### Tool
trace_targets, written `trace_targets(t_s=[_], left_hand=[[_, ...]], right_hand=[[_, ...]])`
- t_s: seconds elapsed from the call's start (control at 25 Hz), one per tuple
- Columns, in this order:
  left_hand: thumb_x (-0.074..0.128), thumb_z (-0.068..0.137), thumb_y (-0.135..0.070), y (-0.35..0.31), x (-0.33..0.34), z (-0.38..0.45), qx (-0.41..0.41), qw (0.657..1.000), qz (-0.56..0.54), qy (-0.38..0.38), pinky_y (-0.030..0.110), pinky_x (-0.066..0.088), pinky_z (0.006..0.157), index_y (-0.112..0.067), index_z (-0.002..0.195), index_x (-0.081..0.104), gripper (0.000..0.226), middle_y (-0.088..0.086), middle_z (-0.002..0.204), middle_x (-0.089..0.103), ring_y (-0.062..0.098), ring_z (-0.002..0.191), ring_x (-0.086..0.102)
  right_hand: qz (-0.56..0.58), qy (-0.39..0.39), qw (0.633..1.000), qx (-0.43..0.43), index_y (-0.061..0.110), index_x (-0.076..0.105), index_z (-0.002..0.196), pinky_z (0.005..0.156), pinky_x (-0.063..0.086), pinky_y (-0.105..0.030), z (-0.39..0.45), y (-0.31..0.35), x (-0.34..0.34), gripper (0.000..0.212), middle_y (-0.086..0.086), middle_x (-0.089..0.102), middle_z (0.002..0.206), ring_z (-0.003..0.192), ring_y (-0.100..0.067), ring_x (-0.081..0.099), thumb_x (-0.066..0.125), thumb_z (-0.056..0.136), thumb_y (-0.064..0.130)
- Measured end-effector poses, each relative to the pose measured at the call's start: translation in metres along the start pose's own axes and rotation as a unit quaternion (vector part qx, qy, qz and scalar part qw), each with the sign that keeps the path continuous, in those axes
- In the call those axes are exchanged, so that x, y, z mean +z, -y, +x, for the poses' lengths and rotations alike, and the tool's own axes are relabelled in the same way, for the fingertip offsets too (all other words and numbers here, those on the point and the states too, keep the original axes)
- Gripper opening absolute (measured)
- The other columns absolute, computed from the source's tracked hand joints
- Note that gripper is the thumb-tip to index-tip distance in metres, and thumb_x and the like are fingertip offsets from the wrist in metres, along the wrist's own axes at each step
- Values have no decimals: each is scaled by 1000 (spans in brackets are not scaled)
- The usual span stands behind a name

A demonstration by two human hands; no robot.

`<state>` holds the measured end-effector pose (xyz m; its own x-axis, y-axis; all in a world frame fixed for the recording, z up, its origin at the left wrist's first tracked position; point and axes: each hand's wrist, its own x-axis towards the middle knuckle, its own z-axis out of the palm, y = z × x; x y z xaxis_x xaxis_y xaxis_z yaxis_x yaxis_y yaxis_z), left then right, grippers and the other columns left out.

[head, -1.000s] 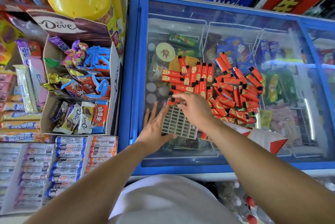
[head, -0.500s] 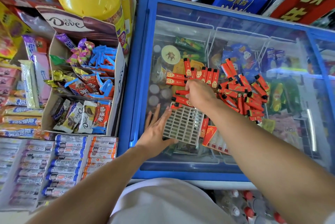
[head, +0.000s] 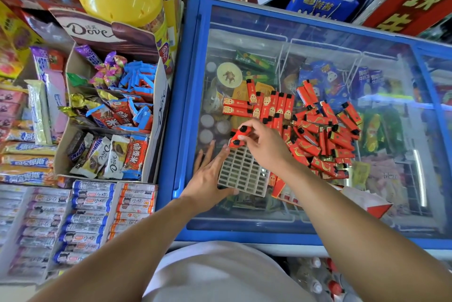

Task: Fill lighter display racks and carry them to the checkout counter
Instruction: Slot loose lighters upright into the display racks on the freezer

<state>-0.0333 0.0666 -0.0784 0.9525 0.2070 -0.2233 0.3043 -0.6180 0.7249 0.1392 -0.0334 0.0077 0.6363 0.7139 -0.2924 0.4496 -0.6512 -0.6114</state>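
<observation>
Right now the right hand (head: pixel 265 147) pinches a couple of red lighters (head: pixel 239 135) between thumb and curled fingertips, black caps pointing away from the person, held just above the far left corner of the rack (head: pixel 241 172). Exact count in the pinch is hard to tell. Wrist is bent down, forearm coming in from lower right across the freezer lid (head: pixel 305 203).

Rack is a pale plastic grid lying flat on the glass, directly under and just near of that hand; the slots in view look empty. Left hand (head: pixel 208 179) lies flat on the glass with fingers straight and spread, palm down, thumb hooked along the rack's near edge, fingers running up its left side. It grips nothing, just braces the rack.

Beyond the right hand's fingertips sits a neat row of lighters (head: pixel 271 106) side by side, two more lying crosswise at its left end. To the right of that hand is a loose heap of lighters (head: pixel 325 140), overlapping at all angles. A red and white carton (head: pixel 367 201) shows from under the right forearm, partly hidden.

Left of the left hand, off the freezer, is an open cardboard box of chocolate bars (head: pixel 107 130), with rows of small blue and orange sticks (head: pixel 90 213) nearer the person.
</observation>
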Motion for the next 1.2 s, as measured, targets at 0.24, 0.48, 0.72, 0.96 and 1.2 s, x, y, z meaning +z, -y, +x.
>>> trace_targets(t_s=[0.24,0.48,0.72,0.96,1.2], left_hand=[[76,82,-53,-2,-2,0,-2,1000,-4,0,27,-26,117,-24,162,5,111,-8,168,8,5,150,-28],[77,81,-52,-2,-1,-1,-11,1000,-10,2,27,-25,117,-21,162,7,111,-6,169,12,4,149,-28],[78,81,-51,-4,-2,-1,-8,1000,-11,-4,30,-24,118,-22,162,7,112,-6,168,14,4,150,-27],[79,81,-49,-6,-5,-2,-13,1000,-14,-3,29,-24,118,-23,162,5,113,-13,165,7,3,149,-28],[81,79,-48,-7,-5,-2,-13,1000,-13,-10,28,-23,118,-21,162,9,113,-13,164,5,2,149,-28]], right_hand=[[-70,-11,997,-38,17,56,124,42,37,-13,-2,1,3,26,4,70,102,45,5,47,59,99,22],[-146,6,987,-67,20,54,121,37,29,-16,-4,0,1,21,5,70,81,44,0,47,58,100,24],[-197,36,978,-59,28,45,145,46,44,-20,-6,2,4,51,1,72,97,54,-2,55,56,99,9],[-197,9,976,-91,32,12,158,64,52,-16,-11,1,7,88,0,39,151,107,-14,61,58,91,-3],[-253,53,960,-110,20,-18,156,125,6,-40,-22,12,24,104,-3,-2,167,153,-19,4,55,85,1]])
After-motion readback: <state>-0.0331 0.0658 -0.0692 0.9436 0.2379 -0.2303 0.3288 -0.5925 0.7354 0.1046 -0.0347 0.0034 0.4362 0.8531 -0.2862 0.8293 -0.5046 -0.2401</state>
